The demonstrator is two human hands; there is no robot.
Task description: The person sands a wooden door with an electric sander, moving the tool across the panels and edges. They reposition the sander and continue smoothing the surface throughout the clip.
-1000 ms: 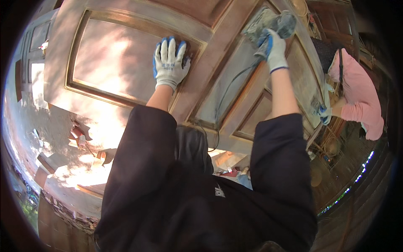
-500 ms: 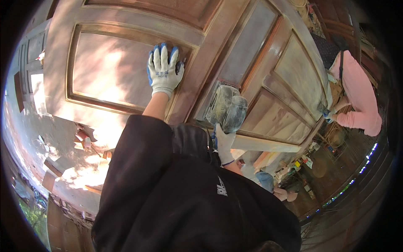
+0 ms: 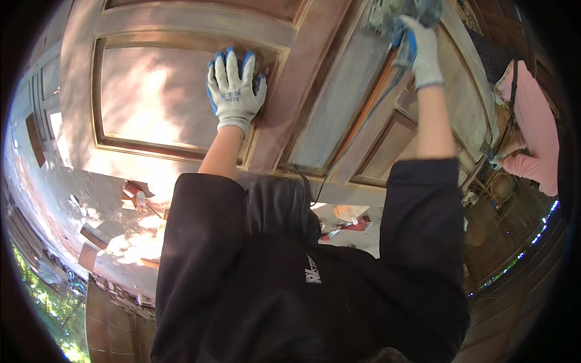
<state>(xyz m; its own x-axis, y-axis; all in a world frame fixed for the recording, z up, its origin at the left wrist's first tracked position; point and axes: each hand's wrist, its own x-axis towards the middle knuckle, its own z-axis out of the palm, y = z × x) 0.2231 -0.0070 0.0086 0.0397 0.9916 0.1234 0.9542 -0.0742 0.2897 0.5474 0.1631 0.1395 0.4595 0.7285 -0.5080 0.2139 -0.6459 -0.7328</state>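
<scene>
Fingers, your right hand (image 3: 425,53): wrapped around the corded tool (image 3: 392,17), one o'clock. Your left hand (image 3: 236,97): fingers spread on the door (image 3: 290,109), eleven o'clock. Risk: snagged cord (image 3: 364,124) could jerk it.

a large wooden door (image 3: 311,69) spreads out under both hands, reddish brown with paler, dusty-looking areas, its recessed panels framed by raised mouldings. dappled sunlight falls across the panel on the left, where the left hand (image 3: 235,92) lies flat near the moulded corner. a bulky, dust-coated grey-green power tool (image 3: 385,17) is gripped in the right hand (image 3: 422,51) at the far end of the narrow panel; cut by the upper edge, it seems to rest on the wood. its dark cord (image 3: 365,121) trails back across the door.
</scene>
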